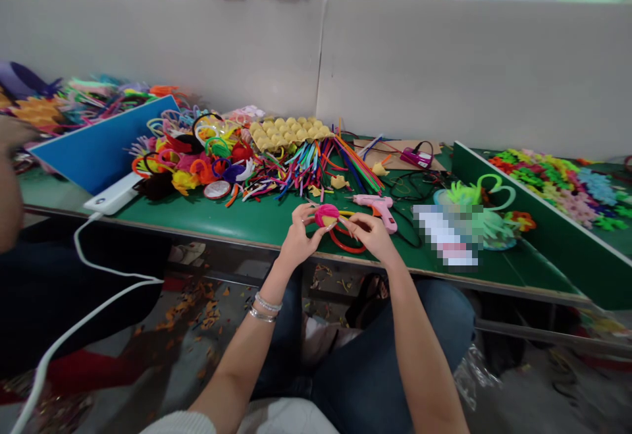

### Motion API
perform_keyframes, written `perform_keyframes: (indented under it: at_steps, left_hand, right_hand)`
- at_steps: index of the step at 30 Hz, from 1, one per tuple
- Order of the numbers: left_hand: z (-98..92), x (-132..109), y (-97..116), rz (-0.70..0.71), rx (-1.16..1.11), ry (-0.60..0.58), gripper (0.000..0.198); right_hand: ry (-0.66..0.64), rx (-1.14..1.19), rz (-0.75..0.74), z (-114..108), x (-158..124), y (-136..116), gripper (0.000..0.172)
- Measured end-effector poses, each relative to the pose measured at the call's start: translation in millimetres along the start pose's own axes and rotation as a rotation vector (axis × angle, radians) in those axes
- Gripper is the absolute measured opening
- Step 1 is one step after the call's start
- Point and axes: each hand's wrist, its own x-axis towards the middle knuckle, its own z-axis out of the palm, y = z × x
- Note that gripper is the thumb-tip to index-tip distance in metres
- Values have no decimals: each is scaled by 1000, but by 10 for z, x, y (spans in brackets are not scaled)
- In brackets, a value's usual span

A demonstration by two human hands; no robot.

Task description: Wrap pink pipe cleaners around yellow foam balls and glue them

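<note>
My left hand (pixel 301 233) pinches a small pink wound bundle (pixel 326 215) with a pale yellow part at its lower edge. My right hand (pixel 369 231) is closed at the bundle's right side, its fingertips on a thin yellow strip (pixel 347 213). Both hands are raised over the front edge of the green table. Behind and below them is a red ring (pixel 346 247), partly covered by the fingers. Just beyond my right hand lies a pink glue gun (pixel 379 209).
Colourful pipe cleaners (pixel 309 164), an egg carton (pixel 289 133) and fuzzy headbands (pixel 197 151) heap up at back left. A blue board (pixel 108 144) and a green board (pixel 538 223) divide the table. A white power strip (pixel 113 195) lies left. Another person's arm (pixel 10 177) shows at far left.
</note>
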Motion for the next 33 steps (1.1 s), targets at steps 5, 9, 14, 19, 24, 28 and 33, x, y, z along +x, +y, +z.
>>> perform_keyframes:
  at_steps: [5, 9, 14, 19, 24, 28, 33]
  left_hand:
    - [-5, 11, 4, 66, 35, -3, 47]
    - [-11, -8, -12, 63, 49, -22, 48]
    - [1, -46, -45, 47, 89, -19, 48]
    - [1, -43, -21, 14, 103, -42, 45]
    - [-4, -30, -24, 15, 47, -65, 46]
    - [0, -17, -32, 36, 27, -78, 49]
    - [-19, 2, -14, 2, 86, -112, 51]
  right_hand:
    - [1, -29, 2, -6, -3, 12, 39]
    - [-4, -27, 2, -5, -1, 5, 39]
    - [-4, -32, 5, -2, 5, -5, 40]
    - [-5, -36, 7, -2, -1, -4, 40]
    - [-33, -50, 47, -14, -4, 21, 40]
    - [-56, -55, 67, -32, -12, 26, 39]
    - [-69, -113, 86, -13, -22, 8, 38]
